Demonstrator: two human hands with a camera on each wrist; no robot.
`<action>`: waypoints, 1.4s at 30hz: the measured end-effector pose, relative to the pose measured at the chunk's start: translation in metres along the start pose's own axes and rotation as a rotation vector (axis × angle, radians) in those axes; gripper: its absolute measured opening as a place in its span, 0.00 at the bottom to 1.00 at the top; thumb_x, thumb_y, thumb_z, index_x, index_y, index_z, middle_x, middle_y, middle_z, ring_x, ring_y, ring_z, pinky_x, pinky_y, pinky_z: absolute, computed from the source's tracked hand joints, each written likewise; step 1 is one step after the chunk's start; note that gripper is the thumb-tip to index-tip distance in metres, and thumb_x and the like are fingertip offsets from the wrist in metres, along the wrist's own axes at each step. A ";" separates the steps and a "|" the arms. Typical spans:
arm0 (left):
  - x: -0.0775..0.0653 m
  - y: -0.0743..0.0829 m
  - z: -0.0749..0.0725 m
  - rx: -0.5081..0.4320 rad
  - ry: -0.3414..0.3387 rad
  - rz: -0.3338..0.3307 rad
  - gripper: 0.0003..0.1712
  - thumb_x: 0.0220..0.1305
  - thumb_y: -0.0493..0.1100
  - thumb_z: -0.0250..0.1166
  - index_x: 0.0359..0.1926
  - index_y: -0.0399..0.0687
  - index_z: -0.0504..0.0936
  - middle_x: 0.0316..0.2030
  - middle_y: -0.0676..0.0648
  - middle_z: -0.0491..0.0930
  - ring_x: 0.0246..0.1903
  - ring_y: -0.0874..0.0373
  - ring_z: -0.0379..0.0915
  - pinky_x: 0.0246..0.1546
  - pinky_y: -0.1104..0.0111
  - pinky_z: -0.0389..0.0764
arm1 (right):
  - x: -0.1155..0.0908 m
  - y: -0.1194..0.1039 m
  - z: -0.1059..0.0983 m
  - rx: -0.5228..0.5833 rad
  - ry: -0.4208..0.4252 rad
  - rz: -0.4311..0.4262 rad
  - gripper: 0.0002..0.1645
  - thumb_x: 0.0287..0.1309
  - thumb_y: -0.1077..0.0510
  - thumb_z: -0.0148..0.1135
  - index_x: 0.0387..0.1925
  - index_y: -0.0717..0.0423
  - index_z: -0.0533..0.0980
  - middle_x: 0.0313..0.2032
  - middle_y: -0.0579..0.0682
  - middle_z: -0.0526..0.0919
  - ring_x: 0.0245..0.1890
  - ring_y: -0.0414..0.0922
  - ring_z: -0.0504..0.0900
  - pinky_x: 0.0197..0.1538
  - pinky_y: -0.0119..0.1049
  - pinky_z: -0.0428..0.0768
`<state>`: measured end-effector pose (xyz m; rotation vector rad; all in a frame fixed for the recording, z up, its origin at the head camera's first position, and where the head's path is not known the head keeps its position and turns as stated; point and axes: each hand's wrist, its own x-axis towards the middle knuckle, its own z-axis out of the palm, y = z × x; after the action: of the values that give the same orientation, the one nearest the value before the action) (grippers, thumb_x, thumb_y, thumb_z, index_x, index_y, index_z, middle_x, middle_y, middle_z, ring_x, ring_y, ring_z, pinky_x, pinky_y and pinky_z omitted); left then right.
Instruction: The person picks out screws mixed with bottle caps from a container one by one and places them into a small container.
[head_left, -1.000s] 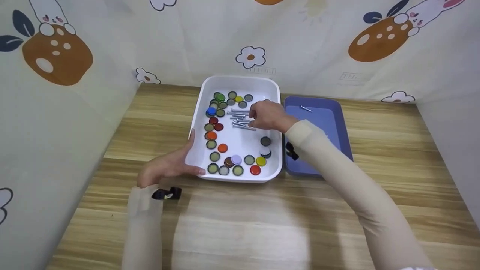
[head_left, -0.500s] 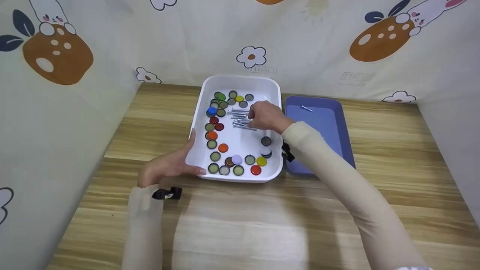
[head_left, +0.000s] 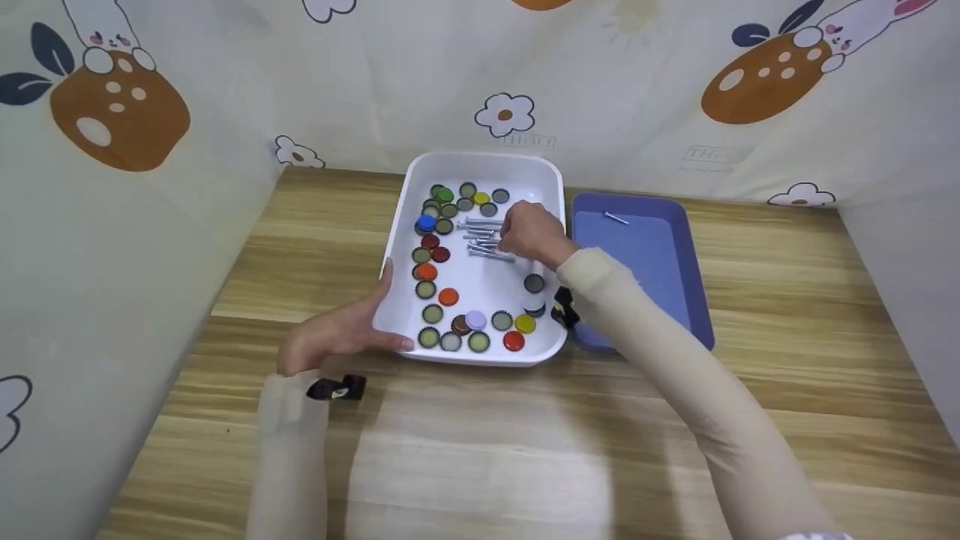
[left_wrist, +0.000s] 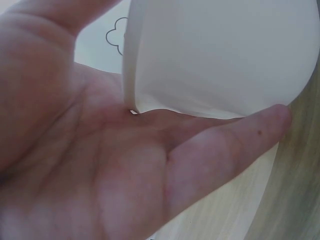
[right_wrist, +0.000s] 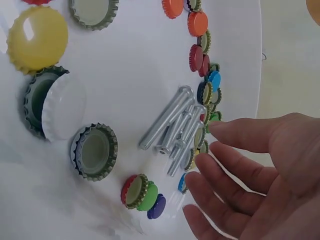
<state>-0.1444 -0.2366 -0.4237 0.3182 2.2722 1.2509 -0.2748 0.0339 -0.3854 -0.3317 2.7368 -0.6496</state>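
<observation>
In the head view my left hand (head_left: 337, 326) is spread against the near left corner of the white bin (head_left: 555, 330). The left wrist view has its palm and straight fingers (left_wrist: 230, 145) against the bin's outer wall. My right hand (head_left: 531, 232) is inside the bin, at the right end of a bunch of silver screws (head_left: 484, 238). Seen from the right wrist, its thumb and fingers are loosely bent beside the screws (right_wrist: 175, 122), with nothing visible between them. Bottle caps (head_left: 448, 297) in several colours lie along the bin's sides, some face up, some upturned.
A shallow blue tray (head_left: 686, 270) stands right of the bin, partly under my right forearm. One screw (head_left: 616, 218) lies near its back. Both containers rest on a wood-grain table (head_left: 795, 322), with patterned cloth (head_left: 622, 90) behind.
My right forearm and wrist have swung a little left and toward me, while the fingers stay by the screws. My left hand keeps its place on the bin.
</observation>
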 end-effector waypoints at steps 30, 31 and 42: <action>0.001 0.001 -0.001 0.014 -0.009 0.010 0.77 0.55 0.51 0.76 0.76 0.60 0.16 0.81 0.42 0.32 0.78 0.44 0.43 0.79 0.50 0.39 | -0.001 -0.003 0.023 -0.045 0.061 0.115 0.16 0.59 0.67 0.52 0.47 0.67 0.78 0.46 0.63 0.84 0.35 0.52 0.77 0.39 0.42 0.80; 0.001 0.001 -0.001 0.013 -0.009 0.011 0.77 0.55 0.51 0.76 0.77 0.61 0.17 0.81 0.42 0.32 0.78 0.44 0.43 0.79 0.50 0.39 | -0.002 -0.003 0.024 -0.036 0.059 0.118 0.15 0.60 0.67 0.51 0.47 0.66 0.77 0.45 0.63 0.84 0.35 0.52 0.78 0.40 0.42 0.81; 0.001 0.000 -0.001 0.020 -0.004 -0.017 0.78 0.55 0.50 0.76 0.76 0.62 0.15 0.81 0.43 0.32 0.78 0.44 0.44 0.79 0.51 0.40 | -0.004 -0.001 0.032 0.001 0.073 0.139 0.15 0.65 0.66 0.49 0.47 0.66 0.78 0.44 0.61 0.85 0.37 0.52 0.81 0.45 0.46 0.84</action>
<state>-0.1457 -0.2364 -0.4237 0.3077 2.2808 1.2182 -0.2600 0.0217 -0.4116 -0.1181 2.7975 -0.6379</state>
